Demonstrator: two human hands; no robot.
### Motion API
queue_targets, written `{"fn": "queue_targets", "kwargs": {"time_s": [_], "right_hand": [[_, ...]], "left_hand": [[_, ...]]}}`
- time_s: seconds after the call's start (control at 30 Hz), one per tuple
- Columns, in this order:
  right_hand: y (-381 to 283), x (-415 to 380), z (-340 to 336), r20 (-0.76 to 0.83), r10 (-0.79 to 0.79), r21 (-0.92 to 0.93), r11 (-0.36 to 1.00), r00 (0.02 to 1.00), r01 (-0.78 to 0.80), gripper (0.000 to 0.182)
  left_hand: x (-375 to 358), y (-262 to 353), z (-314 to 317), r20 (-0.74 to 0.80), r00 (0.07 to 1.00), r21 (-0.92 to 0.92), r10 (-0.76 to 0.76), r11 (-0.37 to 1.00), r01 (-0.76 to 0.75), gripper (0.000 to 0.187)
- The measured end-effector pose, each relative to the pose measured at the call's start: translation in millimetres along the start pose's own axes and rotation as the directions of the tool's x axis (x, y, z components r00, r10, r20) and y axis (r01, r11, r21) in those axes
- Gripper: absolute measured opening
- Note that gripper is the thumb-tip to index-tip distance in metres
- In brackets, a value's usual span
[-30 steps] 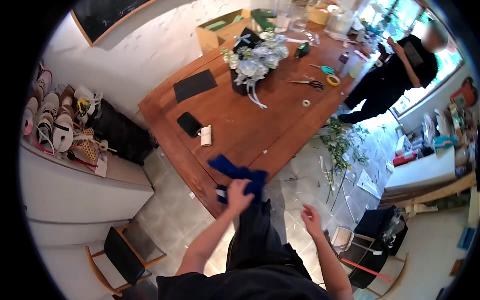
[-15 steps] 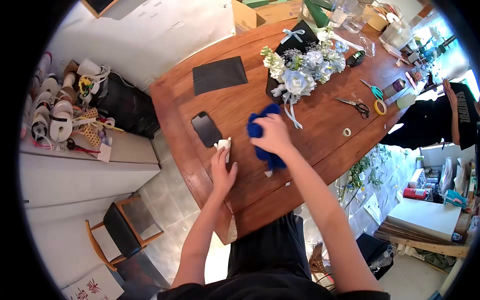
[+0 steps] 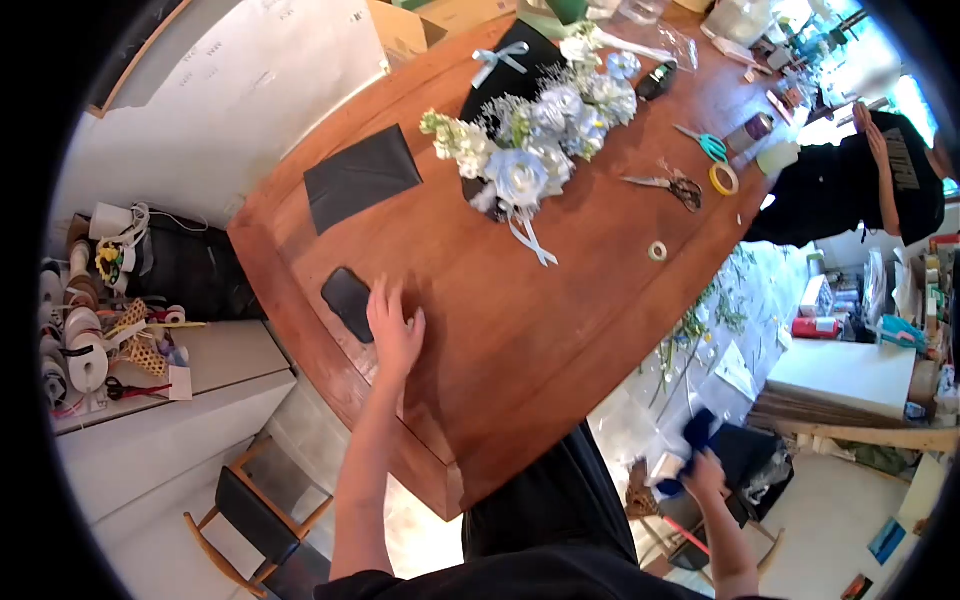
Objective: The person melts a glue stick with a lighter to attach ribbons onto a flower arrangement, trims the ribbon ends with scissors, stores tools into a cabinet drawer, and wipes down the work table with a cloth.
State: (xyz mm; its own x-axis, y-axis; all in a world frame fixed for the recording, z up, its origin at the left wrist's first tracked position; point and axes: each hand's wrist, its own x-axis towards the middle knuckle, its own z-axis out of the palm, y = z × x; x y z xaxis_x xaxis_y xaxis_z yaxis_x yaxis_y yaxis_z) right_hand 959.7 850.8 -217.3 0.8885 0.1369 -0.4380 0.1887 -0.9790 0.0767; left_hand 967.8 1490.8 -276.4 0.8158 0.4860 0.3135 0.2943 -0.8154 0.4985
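My left hand (image 3: 393, 328) is above the wooden table (image 3: 520, 350), its fingers stretched out beside a black phone (image 3: 346, 300). What lies under the palm is hidden. Low at the right, beyond the table edge, my right hand (image 3: 706, 474) grips a dark blue cloth (image 3: 697, 432). A bouquet (image 3: 545, 135) of white and pale blue flowers in black wrapping, with a light blue ribbon bow (image 3: 498, 60), lies at the back of the table. A black sheet (image 3: 362, 178) is flat to its left.
Open-looking scissors (image 3: 668, 187), teal-handled scissors (image 3: 710, 146), a yellow tape roll (image 3: 723, 179) and a small pale roll (image 3: 657, 251) are on the right of the table. Another person (image 3: 850, 190) stands there. A chair (image 3: 255, 510) is at lower left; ribbon spools (image 3: 87, 362) crowd a cabinet.
My right hand has carried the blue cloth off the table to the lower right. The white item by my left hand and small white bits on the table no longer show. The view has turned.
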Motion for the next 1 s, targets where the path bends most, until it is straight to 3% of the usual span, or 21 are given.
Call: {"fn": "queue_targets", "kwargs": {"time_s": [0.03, 0.07, 0.13, 0.2, 0.23, 0.27, 0.3, 0.33, 0.43, 0.47, 0.5, 0.53, 0.6, 0.63, 0.67, 0.73, 0.83, 0.9, 1.0], "right_hand": [[30.8, -13.1, -6.8, -0.079, -0.006, -0.069, 0.998, 0.997, 0.001, 0.041], [40.8, -20.9, -24.9, -0.081, 0.115, -0.015, 0.993, 0.990, -0.116, 0.035], [62.7, -31.1, -33.5, -0.141, 0.258, 0.114, 0.963, 0.956, -0.243, 0.033], [39.9, -35.4, -58.0, -0.093, 0.220, 0.265, 0.945, 0.971, -0.189, 0.032], [25.2, -34.9, -72.1, -0.077, 0.203, 0.335, 0.927, 0.976, -0.167, 0.032], [6.8, -34.2, -84.4, -0.103, 0.134, 0.382, 0.920, 0.986, -0.085, 0.035], [-22.8, -33.3, -110.9, -0.004, 0.093, 0.509, 0.857, 0.996, -0.078, 0.033], [-51.2, -30.1, -138.6, 0.086, 0.046, 0.631, 0.771, 0.995, -0.091, 0.031], [-106.7, -19.4, -185.8, 0.070, -0.350, 0.747, 0.638, 0.934, 0.184, 0.036], [-134.1, -7.6, -203.3, 0.001, -0.506, 0.759, 0.562, 0.862, 0.329, 0.037], [-156.2, 2.6, -199.2, -0.118, -0.614, 0.750, 0.460, 0.781, 0.476, 0.038], [-180.1, 13.3, -187.4, -0.146, -0.664, 0.765, 0.395, 0.733, 0.509, 0.038], [-236.9, 34.0, -142.4, -0.396, -0.571, 0.705, 0.312, 0.719, 0.637, 0.035], [-264.0, 44.9, -112.1, -0.497, -0.537, 0.616, 0.335, 0.681, 0.713, 0.034], [-286.6, 54.6, -87.4, -0.456, -0.611, 0.547, 0.382, 0.648, 0.745, 0.044], [-320.2, 69.5, -47.8, -0.284, -0.750, 0.278, 0.532, 0.598, 0.800, 0.059], [-326.6, 85.4, -35.6, -0.186, -0.783, 0.109, 0.585, 0.594, 0.804, 0.070], [-306.7, 98.1, -44.1, -0.194, -0.648, 0.137, 0.725, 0.736, 0.674, 0.069], [-265.9, 128.2, -54.0, -0.303, -0.401, 0.214, 0.856, 0.865, 0.472, 0.068]], "left_hand": [[35.8, -17.3, 10.6, -0.065, 0.998, 0.007, 0.025, 1.000, -0.025, 0.062], [69.9, -38.8, 22.9, -0.117, 0.992, 0.014, 0.049, 0.999, -0.048, 0.067], [135.8, -79.2, 41.4, -0.139, 0.989, 0.088, -0.045, 0.994, 0.058, 0.081], [176.8, -100.7, 49.3, -0.062, 0.966, 0.316, -0.253, 0.913, 0.259, 0.093], [185.8, -117.3, 57.2, -0.004, 0.948, 0.341, -0.319, 0.890, 0.301, 0.099], [187.4, -120.7, 59.7, 0.113, 0.911, 0.339, -0.398, 0.877, 0.341, 0.091], [184.6, -127.2, 64.4, 0.062, 0.959, 0.428, -0.275, 0.876, 0.223, 0.073], [180.4, -117.1, 60.2, -0.020, 0.976, 0.384, -0.217, 0.900, 0.207, 0.054], [174.9, -121.4, 59.8, 0.022, 0.999, 0.486, -0.042, 0.873, 0.026, 0.021], [172.6, -120.0, 53.0, 0.017, 1.000, 0.402, 0.013, 0.916, -0.018, 0.020], [165.4, -119.2, 56.1, -0.156, 0.980, 0.202, -0.126, 0.967, 0.157, 0.024], [159.3, -104.9, 43.2, -0.246, 0.949, 0.127, -0.196, 0.964, 0.232, 0.029], [134.4, -84.0, 16.8, -0.416, 0.869, -0.156, -0.269, 0.962, 0.223, 0.030], [112.6, -59.9, -7.8, -0.382, 0.845, -0.254, -0.374, 0.922, 0.293, 0.032], [89.0, -28.2, -30.7, -0.386, 0.813, -0.347, -0.436, 0.885, 0.310, 0.037], [32.9, -23.3, -49.5, -0.342, 0.771, -0.490, -0.537, 0.802, 0.341, 0.040], [-46.0, 6.8, -79.1, -0.335, 0.771, -0.420, -0.542, 0.818, 0.392, 0.040], [-85.3, 23.1, -95.1, -0.212, 0.747, -0.417, -0.631, 0.749, 0.515, 0.036], [-112.9, 46.0, -105.6, -0.094, 0.766, -0.592, -0.636, 0.654, 0.471, 0.033]]}}
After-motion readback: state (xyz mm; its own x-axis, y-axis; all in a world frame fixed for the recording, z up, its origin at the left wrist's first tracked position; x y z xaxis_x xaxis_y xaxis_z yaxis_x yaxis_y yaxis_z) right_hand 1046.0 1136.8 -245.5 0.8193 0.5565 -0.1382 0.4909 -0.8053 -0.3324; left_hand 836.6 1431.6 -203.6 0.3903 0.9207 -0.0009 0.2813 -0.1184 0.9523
